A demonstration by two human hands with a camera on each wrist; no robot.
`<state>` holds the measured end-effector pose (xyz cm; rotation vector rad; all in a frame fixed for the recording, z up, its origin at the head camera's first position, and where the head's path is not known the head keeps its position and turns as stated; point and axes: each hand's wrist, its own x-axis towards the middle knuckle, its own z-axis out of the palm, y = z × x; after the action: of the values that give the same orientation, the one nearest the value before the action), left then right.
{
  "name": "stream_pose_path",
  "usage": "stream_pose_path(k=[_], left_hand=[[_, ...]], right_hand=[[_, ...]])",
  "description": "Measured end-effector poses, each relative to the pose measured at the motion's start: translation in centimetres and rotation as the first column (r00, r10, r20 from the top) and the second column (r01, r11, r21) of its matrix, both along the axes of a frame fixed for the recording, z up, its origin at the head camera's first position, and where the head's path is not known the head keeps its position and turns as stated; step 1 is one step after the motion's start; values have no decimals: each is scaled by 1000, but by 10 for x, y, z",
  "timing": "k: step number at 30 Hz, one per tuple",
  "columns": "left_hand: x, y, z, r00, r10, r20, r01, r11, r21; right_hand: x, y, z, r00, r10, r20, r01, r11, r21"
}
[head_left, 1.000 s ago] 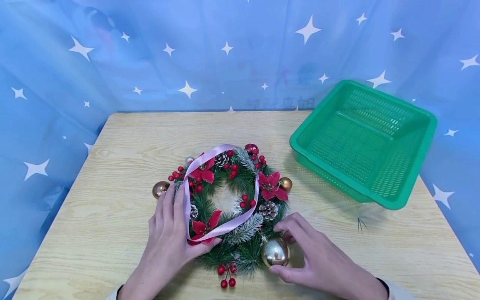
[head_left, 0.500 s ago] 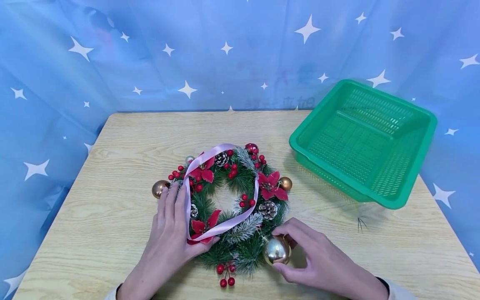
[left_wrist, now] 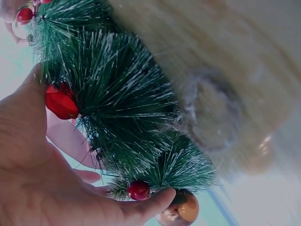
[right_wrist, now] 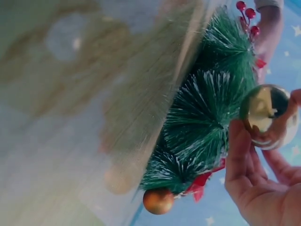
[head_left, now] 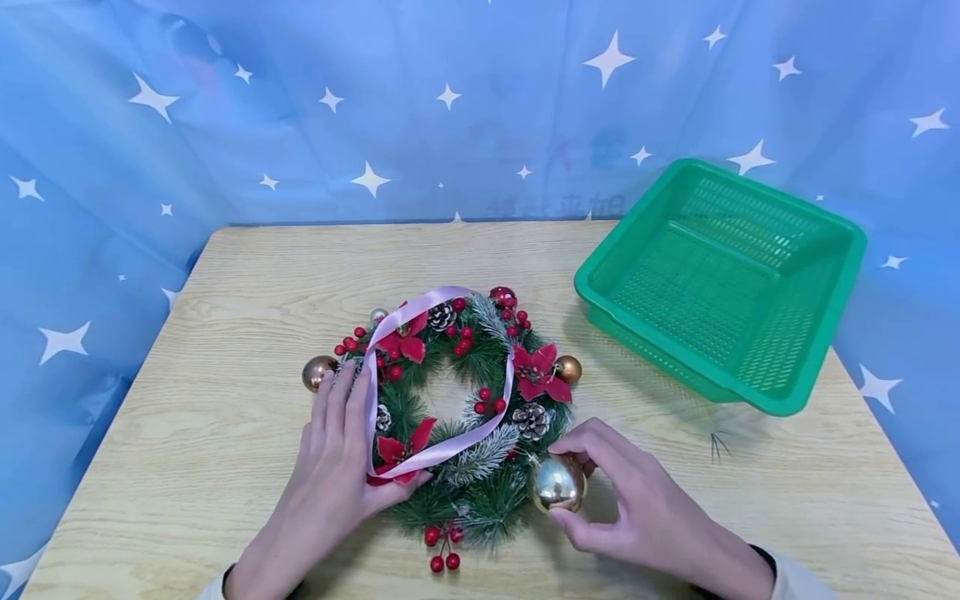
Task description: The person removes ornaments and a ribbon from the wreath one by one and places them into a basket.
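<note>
A green Christmas wreath (head_left: 487,508) with red flowers, pine cones and berries lies on the table. My left hand (head_left: 326,467) rests on its left side, fingers fairly straight toward a copper bauble (head_left: 319,372) and thumb near the lower red flower (head_left: 401,450). At the wreath's lower right, my right hand (head_left: 637,500) pinches a large shiny gold bauble (head_left: 559,483) between thumb and fingers, also clear in the right wrist view. A pink ribbon (head_left: 457,450) loops over the wreath. In the left wrist view, green needles (left_wrist: 127,89) show beside my palm.
A green perforated basket (head_left: 712,292) stands at the back right of the wooden table (head_left: 225,333). A small dark sprig of thin wires (head_left: 717,446) lies in front of it. Behind the table hangs a blue curtain with white stars (head_left: 420,108).
My right hand has shifted the gold bauble slightly up and to the right, toward the wreath's outer edge. My left hand stays at the wreath's left side; the head view has shifted a little.
</note>
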<state>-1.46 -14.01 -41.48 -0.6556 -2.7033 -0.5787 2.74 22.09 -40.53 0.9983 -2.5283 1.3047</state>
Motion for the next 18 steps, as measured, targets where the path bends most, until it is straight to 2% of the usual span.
stream_pose_path(k=[5, 10, 18], left_hand=[[-2, -2, -1, 999, -23, -24, 23, 1000, 4], [-3, -3, -2, 997, -51, -53, 52, 998, 18], [-2, -3, -3, 997, -60, -50, 61, 998, 23]], right_hand=[[-5, 1, 0, 1000, -17, 12, 18, 1000, -8], [-12, 2, 1, 998, -24, 63, 27, 998, -52], [-20, 6, 4, 994, -42, 98, 52, 994, -100]])
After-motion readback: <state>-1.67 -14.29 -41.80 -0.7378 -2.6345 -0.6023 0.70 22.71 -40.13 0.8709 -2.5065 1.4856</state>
